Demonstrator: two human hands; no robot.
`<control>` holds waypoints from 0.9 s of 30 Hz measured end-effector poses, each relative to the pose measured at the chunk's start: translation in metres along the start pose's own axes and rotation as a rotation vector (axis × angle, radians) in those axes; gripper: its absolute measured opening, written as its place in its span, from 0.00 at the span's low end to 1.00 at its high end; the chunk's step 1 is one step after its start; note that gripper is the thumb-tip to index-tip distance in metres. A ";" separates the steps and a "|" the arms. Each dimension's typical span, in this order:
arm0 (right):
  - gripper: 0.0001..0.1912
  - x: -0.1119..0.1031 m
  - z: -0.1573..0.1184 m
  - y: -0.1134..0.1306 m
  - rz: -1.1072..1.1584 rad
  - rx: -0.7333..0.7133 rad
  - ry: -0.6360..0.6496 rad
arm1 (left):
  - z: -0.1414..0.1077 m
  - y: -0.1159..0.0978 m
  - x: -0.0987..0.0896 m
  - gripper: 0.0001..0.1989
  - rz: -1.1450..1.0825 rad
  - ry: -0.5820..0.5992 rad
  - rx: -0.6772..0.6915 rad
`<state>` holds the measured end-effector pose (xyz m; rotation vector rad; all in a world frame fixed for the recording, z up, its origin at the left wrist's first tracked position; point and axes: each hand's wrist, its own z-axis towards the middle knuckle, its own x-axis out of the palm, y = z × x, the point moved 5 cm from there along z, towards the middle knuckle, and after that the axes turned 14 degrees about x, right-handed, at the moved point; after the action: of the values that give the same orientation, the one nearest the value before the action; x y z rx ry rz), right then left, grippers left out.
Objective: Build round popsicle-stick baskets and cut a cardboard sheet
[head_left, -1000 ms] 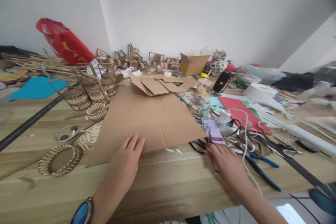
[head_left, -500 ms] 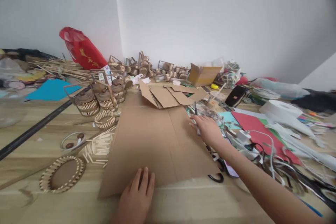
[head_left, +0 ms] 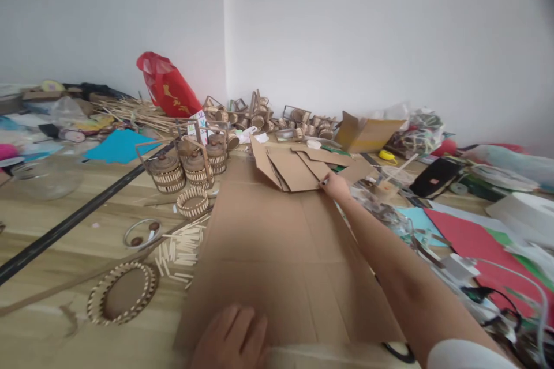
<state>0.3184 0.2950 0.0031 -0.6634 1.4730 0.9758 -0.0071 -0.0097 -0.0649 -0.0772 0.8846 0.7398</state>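
A large flat sheet of brown cardboard [head_left: 264, 242] lies in front of me, creased along several lines. On its near edge rests my left hand [head_left: 236, 337], fingers stretched over the surface and holding nothing. My right hand [head_left: 336, 185] reaches to the far side, closed, where the sheet meets a pile of folded cardboard pieces [head_left: 298, 172]. A small dark tip shows at its fingers, part of a slim pen-like tool mostly hidden by the hand. Whether the fingers also grip the folded cardboard I cannot tell.
Left of the sheet are short wooden sticks [head_left: 182, 248], an oval slatted frame [head_left: 123, 293], a small slatted ring [head_left: 193, 202] and lidded baskets [head_left: 167, 173]. To the right lie red paper [head_left: 471, 248], a black speaker [head_left: 436, 176] and cables. An opened carton [head_left: 367, 134] stands behind.
My right hand has moved forward from the sheet's right edge to the folded cardboard. My left hand stays on the near edge. The view has shifted, so things appear farther right.
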 end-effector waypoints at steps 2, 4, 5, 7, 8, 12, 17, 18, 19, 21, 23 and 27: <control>0.18 -0.004 -0.003 -0.007 0.019 -0.006 0.026 | 0.008 0.004 -0.001 0.20 -0.024 0.171 -0.027; 0.18 -0.011 -0.009 -0.018 0.052 -0.024 0.046 | 0.016 0.004 0.003 0.26 -0.046 0.307 0.010; 0.17 -0.016 -0.014 -0.026 0.075 -0.034 0.047 | 0.019 0.002 0.005 0.25 -0.042 0.323 0.034; 0.15 -0.029 -0.029 -0.045 0.131 -0.055 0.023 | 0.023 -0.002 0.011 0.19 -0.021 0.340 0.075; 0.14 -0.036 -0.038 -0.055 0.164 -0.068 -0.001 | 0.024 -0.005 0.014 0.16 -0.010 0.332 0.106; 0.09 -0.063 -0.090 -0.103 0.314 -0.141 -0.113 | 0.031 -0.010 0.004 0.14 0.042 0.234 0.200; 0.10 -0.091 -0.170 -0.144 0.505 -0.261 -0.197 | 0.050 -0.002 -0.036 0.18 0.048 0.075 0.203; 0.10 -0.094 -0.187 -0.144 0.522 -0.333 -0.183 | 0.054 -0.001 -0.042 0.17 0.054 0.042 0.190; 0.08 -0.097 -0.203 -0.143 0.521 -0.378 -0.168 | 0.057 0.000 -0.048 0.16 0.074 0.013 0.169; 0.05 -0.096 -0.235 -0.132 0.478 -0.518 -0.080 | 0.063 0.000 -0.055 0.13 0.106 -0.069 0.158; 0.03 -0.090 -0.261 -0.116 0.426 -0.651 0.051 | 0.066 -0.001 -0.056 0.08 0.085 -0.122 0.176; 0.04 -0.081 -0.287 -0.101 0.338 -0.763 0.168 | 0.072 0.001 -0.048 0.08 0.020 -0.079 0.276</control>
<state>0.2720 -0.0130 0.0514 -1.0760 1.3613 1.8186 0.0214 -0.0100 0.0172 0.2050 0.9051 0.6290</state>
